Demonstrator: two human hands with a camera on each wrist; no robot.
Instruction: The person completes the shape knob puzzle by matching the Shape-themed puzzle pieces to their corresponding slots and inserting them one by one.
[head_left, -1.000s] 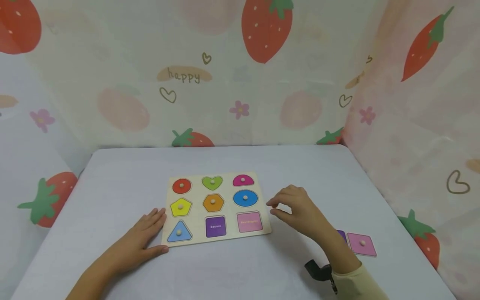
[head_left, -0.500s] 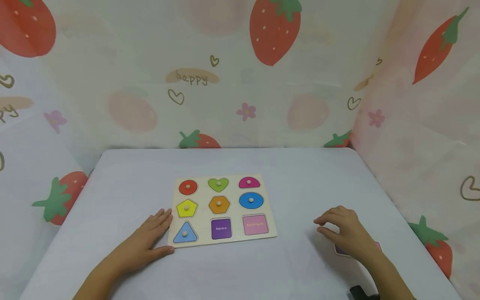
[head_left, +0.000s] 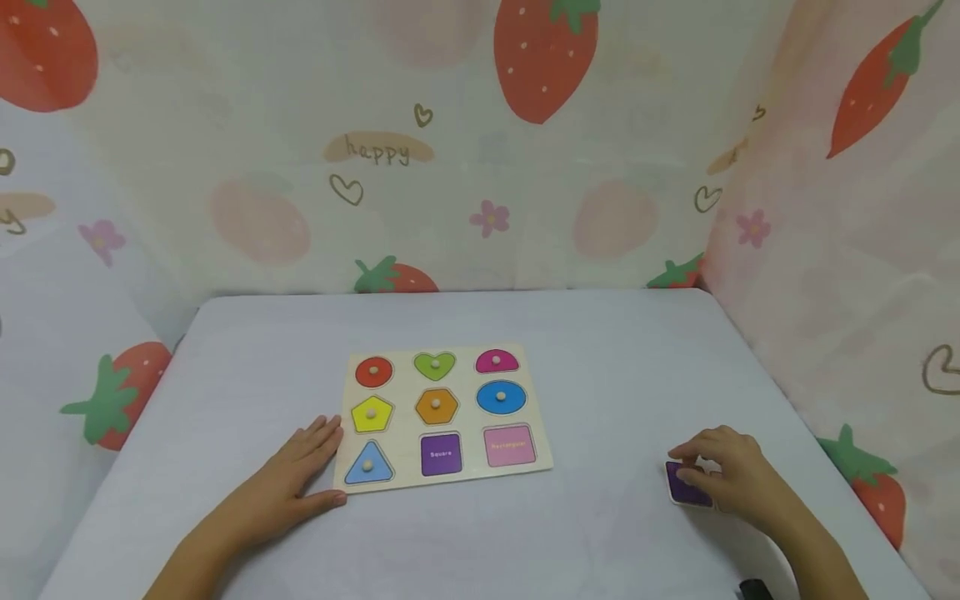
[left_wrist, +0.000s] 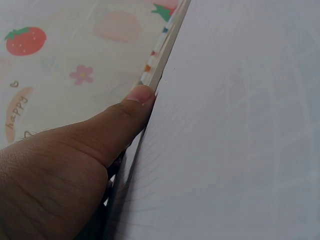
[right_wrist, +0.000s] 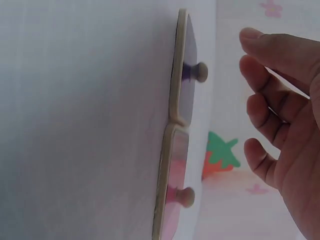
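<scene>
Right hand (head_left: 738,483) hovers over purple piece (head_left: 686,486) at the table's (head_left: 600,533) right edge — grip apart, knob untouched; pink piece (right_wrist: 172,187) mostly hidden. Left hand (head_left: 288,483) flat against puzzle board (head_left: 401,417).

soft, even, bright light with faint shadows; head view sharp, both wrist views slightly blurred up close.
</scene>
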